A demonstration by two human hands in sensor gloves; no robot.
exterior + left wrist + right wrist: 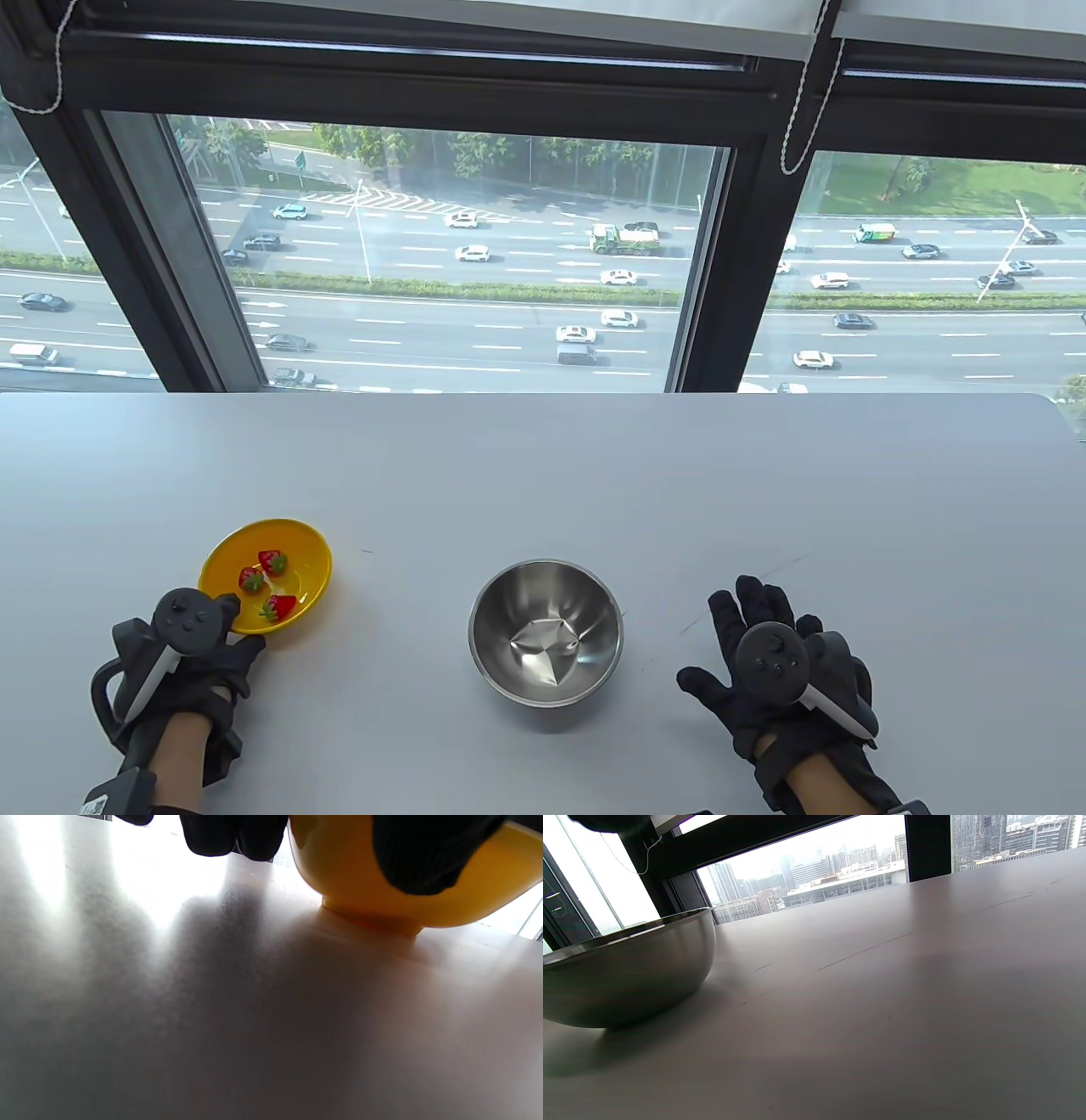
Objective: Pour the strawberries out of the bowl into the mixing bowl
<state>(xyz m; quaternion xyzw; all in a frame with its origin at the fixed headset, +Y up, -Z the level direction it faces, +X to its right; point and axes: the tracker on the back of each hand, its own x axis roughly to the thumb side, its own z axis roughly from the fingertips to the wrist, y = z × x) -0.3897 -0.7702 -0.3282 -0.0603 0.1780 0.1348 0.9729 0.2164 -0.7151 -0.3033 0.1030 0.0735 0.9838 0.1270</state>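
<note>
A yellow bowl (pixel 305 552) with three strawberries (pixel 271 561) stands on the table at the left. My left hand (pixel 237 630) holds its near rim. In the left wrist view a gloved digit lies on the yellow bowl's (pixel 360 899) outer wall, and its foot rests on the table. The empty steel mixing bowl (pixel 545 632) stands in the middle, apart from the yellow bowl. My right hand (pixel 751 632) lies open on the table to the right of it, fingers spread, holding nothing. The mixing bowl (pixel 628 971) shows at the left of the right wrist view.
The grey table (pixel 594 475) ends at a window (pixel 441 255) along its far edge. Its bare surface lies between the two bowls and to the right of my right hand.
</note>
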